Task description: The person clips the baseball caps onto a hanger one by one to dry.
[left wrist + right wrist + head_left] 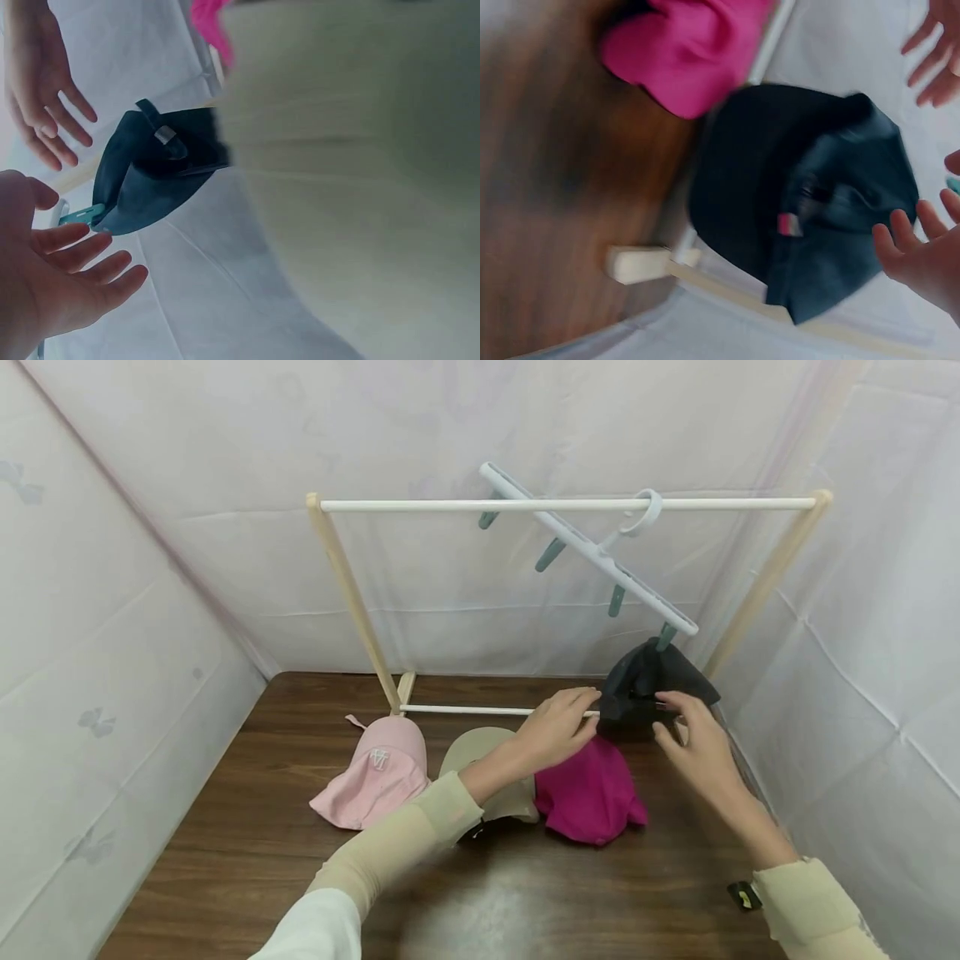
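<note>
A dark cap (626,689) hangs from the green clip (666,637) at the lower right end of a white hanger (592,553). Its opening and strap show in the left wrist view; the right wrist view shows the brim and a small pink-and-white label (789,224). My left hand (557,728) is at the cap's left side, fingers extended; whether the fingertips touch it is unclear in the head view. On the other side, my right hand (699,750) has its fingers spread close to the cap. Both wrist views show the hands apart from it, holding nothing.
The hanger hooks over the white rod (412,506) of a wooden-sided rack (352,593). On the brown table (247,827) lie a pink cap (390,739), a beige cap (480,745) partly behind my left forearm, a magenta cap (592,793) and a small black tag (744,895).
</note>
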A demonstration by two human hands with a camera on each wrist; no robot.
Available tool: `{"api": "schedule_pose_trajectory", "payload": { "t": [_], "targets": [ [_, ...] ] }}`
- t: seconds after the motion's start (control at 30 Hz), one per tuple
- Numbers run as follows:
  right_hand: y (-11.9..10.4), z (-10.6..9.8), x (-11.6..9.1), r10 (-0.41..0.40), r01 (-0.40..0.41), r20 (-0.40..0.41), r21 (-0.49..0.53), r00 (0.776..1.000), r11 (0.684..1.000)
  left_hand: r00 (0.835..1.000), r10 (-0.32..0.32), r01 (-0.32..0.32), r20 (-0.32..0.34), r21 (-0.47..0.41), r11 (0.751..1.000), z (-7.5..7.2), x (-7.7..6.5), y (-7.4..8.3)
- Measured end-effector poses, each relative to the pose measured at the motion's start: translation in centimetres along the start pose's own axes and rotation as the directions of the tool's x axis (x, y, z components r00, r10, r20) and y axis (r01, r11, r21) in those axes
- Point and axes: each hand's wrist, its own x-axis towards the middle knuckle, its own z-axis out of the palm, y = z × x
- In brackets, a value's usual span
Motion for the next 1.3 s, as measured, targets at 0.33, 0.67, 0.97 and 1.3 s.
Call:
{"api": "schedule_pose_trajectory", "payload": {
  "t": [0.33, 0.67, 0.97, 1.3],
  "targets": [
    [1.1, 3.7, -3.1, -0.131, 0.132, 0.202, 0.005, 0.971, 0.991, 0.996, 0.008, -0.022, 0.094, 0.147, 0.989, 1.3, -2.7, -0.7],
    [1.8, 5.4, -6.4, -0.194, 0.2, 0.293, 0.009, 0.936, 0.98, 0.979, 0.146, -0.179, 0.143, 0.25, 0.952, 3.5, -4.1, -0.6],
    [2.1, 6.2, -8.4, -0.131, 0.149, 0.435, -0.005, 0.891, 0.989, 0.966, 0.126, -0.175, 0.225, 0.211, 0.962, 4.1, -6.1, -1.0],
    [2.8, 6.6, -9.0, -0.202, 0.279, 0.432, -0.122, 0.879, 0.952, 0.94, 0.112, -0.194, 0.321, 0.236, 0.952, 5.3, -7.1, -0.3]
  ]
}}
